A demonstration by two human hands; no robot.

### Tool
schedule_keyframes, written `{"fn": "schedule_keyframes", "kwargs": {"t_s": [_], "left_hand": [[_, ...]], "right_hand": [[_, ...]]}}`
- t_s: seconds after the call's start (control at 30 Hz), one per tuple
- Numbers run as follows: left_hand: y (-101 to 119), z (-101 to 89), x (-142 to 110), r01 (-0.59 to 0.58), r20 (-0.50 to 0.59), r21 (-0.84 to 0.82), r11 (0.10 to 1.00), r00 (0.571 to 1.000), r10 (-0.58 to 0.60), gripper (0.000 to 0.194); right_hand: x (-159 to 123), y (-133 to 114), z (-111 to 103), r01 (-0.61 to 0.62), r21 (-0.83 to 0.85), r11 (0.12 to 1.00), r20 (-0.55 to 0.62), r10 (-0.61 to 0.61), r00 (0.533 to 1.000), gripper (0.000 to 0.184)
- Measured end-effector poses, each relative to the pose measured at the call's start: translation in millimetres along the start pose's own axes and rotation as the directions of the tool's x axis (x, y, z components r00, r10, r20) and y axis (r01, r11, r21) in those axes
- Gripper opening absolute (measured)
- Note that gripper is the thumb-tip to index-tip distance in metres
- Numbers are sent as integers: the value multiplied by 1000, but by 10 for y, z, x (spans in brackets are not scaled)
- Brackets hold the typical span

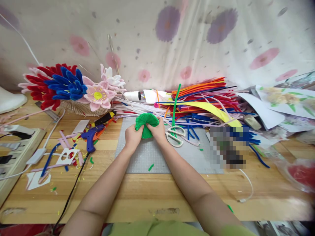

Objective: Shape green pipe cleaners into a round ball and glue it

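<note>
Between my two hands is a round green leaf (147, 120) that looks built from pipe cleaners, its ribs fanning out from the middle. My left hand (133, 136) grips its left side with the thumb pressed on the face. On the right side my right hand (157, 130) pinches it the same way, thumb near the centre. The fingers behind the leaf are hidden. Both hands are above a grey cutting mat (147, 160). White-handled scissors (175, 136) lie just right of my right hand, and a long green pipe cleaner (175, 105) reaches past them.
Finished pipe-cleaner flowers (67, 83) stand at the back left. A blue glue gun (90, 136) with a black cord lies left of the mat. Bundles of coloured pipe cleaners (201, 90) fill the back. A power strip (19, 154) sits far left; a blurred-out object (230, 147) lies right.
</note>
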State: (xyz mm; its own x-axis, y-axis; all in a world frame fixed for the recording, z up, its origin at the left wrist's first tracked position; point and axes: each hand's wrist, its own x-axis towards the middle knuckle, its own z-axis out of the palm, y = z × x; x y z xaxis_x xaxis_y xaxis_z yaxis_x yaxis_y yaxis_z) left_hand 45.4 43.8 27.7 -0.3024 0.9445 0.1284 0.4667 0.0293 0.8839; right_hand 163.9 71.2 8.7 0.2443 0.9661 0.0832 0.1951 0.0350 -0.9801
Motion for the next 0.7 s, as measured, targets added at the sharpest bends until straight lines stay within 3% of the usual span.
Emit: {"fn": "schedule_keyframes", "kwargs": {"t_s": [0.13,0.43,0.7], "left_hand": [[-24,21,12,12,-7,-51,999,1000,-12,23],[-147,42,101,43,-9,-168,985,999,-45,25],[-229,137,96,106,30,-297,949,994,-102,26]], "right_hand": [[-11,2,-7,9,19,1000,-19,-8,1000,39],[5,14,-10,-7,126,992,89,-4,996,47],[-6,22,-1,-41,46,998,20,40,999,45]]}}
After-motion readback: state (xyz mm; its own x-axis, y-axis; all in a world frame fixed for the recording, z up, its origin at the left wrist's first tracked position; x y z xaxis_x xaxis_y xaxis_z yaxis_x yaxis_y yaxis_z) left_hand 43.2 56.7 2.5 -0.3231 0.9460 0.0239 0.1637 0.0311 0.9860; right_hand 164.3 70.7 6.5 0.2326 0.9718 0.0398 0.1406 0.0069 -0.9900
